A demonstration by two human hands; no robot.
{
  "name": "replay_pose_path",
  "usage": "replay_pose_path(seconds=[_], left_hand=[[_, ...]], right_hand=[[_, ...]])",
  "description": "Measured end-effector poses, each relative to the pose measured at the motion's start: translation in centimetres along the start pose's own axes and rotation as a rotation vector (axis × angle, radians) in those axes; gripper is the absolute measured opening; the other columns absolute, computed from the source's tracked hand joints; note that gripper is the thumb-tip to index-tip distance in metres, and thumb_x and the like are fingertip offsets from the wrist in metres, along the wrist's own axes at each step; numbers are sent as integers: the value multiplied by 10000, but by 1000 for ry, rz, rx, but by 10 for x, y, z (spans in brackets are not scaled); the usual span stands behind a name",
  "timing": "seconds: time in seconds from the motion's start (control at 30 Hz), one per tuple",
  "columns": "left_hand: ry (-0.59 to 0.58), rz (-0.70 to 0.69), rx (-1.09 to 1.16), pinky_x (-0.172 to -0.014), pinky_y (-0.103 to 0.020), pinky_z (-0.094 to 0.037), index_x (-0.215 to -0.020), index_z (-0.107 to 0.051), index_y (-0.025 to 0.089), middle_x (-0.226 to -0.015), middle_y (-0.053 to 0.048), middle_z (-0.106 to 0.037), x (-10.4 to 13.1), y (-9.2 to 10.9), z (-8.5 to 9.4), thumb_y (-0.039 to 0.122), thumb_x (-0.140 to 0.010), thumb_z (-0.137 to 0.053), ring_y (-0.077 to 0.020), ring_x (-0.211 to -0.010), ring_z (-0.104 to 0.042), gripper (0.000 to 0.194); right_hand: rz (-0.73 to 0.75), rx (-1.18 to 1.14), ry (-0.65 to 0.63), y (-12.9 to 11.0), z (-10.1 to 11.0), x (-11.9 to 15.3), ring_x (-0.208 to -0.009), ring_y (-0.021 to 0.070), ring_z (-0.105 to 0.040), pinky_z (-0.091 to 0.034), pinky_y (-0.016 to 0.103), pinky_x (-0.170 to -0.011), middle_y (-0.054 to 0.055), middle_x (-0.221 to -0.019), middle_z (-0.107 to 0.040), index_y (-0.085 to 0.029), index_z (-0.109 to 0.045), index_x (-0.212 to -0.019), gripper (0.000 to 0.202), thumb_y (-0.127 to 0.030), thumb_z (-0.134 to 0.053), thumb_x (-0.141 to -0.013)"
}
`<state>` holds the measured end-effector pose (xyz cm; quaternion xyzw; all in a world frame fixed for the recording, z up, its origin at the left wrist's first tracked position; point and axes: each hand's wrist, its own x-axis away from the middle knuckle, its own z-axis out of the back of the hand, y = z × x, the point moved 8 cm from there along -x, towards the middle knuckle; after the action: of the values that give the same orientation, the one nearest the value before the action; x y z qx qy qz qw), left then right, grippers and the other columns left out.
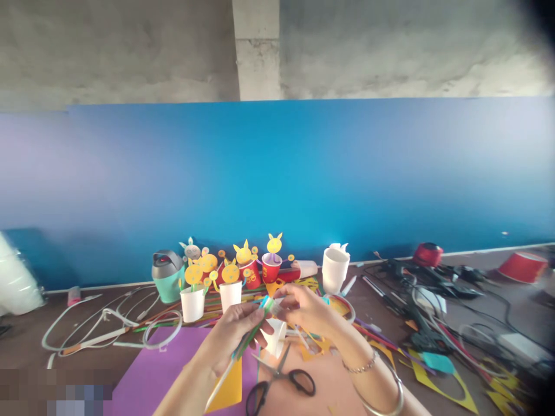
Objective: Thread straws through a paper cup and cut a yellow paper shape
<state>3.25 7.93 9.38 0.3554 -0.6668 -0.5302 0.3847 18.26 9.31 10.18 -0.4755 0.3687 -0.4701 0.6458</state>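
My left hand (239,329) is closed around a bundle of thin green and white strips (247,342), perhaps pipe cleaners; a white end trails down toward me. My right hand (300,305) meets the bundle's upper end, thumb and fingers pinched at a small whitish, see-through piece that I cannot make out clearly. A white paper cup (276,340) stands just behind and below my hands, partly hidden. Open scissors (277,374) with black handles lie under them on orange paper (323,384). To the left are purple paper (150,370) and a yellow sheet (229,393).
White cups (192,305) and red cups (272,268) bearing yellow paper animal faces stand at the back. Beside them are a teal container (168,280) and stacked white cups (335,270). Cables and glue guns (427,329) crowd the right; a white cable (104,320) loops left.
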Motion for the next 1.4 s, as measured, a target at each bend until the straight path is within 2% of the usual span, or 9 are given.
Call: replay_pose_path(seconds=[0.23,0.37,0.6,0.73,0.87,1.0,1.17,1.27,1.4], left_hand=[[-103,53,91,-499,-197,-415,-759,-702,97,-678,-82,-733,1,-9,-12,469,-738,-804,-111,-509,-630,387],[-142,105,91,-452,-190,-367,-764,-700,110,-651,-70,-729,4,-13,-17,471,-729,-808,-108,-479,-620,379],[-135,147,85,-429,-194,-350,-751,-717,109,-613,-64,-719,5,-18,-21,502,-675,-832,-103,-449,-592,416],[-159,130,73,-437,-194,-364,-756,-725,107,-610,-70,-722,3,-21,-23,496,-690,-824,-103,-444,-586,407],[-175,124,32,-447,-206,-382,-762,-733,107,-608,-76,-728,4,-23,-23,500,-708,-801,-109,-429,-581,402],[-175,139,-45,-431,-216,-360,-740,-738,121,-571,-61,-711,6,-24,-24,509,-698,-786,-112,-402,-562,394],[-173,147,-199,-476,-244,-412,-713,-733,131,-549,-46,-699,6,-26,-25,451,-724,-738,-126,-411,-565,320],[-160,152,-237,-473,-238,-404,-716,-707,132,-552,-40,-697,3,-33,-24,390,-741,-700,-129,-415,-577,260],[-138,152,-245,-441,-220,-362,-762,-669,140,-541,-24,-681,-4,-42,-20,393,-737,-704,-135,-418,-590,256]], right_hand=[[16,-131,-44,-2,-10,-5,-801,208,-699,-494,264,-654,37,-861,-753,-187,-657,-1054,395,-142,-700,-664],[-23,-271,-100,-3,-16,-4,-702,162,-676,-466,248,-612,28,-884,-752,-180,-658,-1069,478,-85,-622,-602],[20,-266,65,-4,-7,-8,-656,137,-599,-407,244,-557,19,-897,-718,-203,-644,-1181,633,-61,-558,-570],[4,-311,20,-6,-11,-6,-627,118,-567,-391,233,-533,5,-897,-702,-231,-635,-1228,684,-60,-530,-574],[32,-385,-83,-16,-16,1,-741,147,-629,-425,228,-576,11,-946,-716,-259,-635,-1252,723,-50,-512,-570],[-22,-425,-104,-17,-15,9,-795,183,-667,-496,265,-643,18,-973,-721,-289,-640,-1261,632,-104,-509,-671],[-54,-356,-86,-16,-16,12,-969,236,-666,-537,322,-734,49,-1093,-702,-313,-633,-1295,446,-283,-596,-852],[-36,-330,-115,-16,-21,12,-945,217,-662,-528,322,-794,22,-1014,-710,-342,-540,-1386,619,-311,-732,-798],[-49,-351,-114,-14,-27,11,-898,200,-656,-506,317,-787,18,-995,-715,-311,-448,-1455,819,-194,-774,-713]])
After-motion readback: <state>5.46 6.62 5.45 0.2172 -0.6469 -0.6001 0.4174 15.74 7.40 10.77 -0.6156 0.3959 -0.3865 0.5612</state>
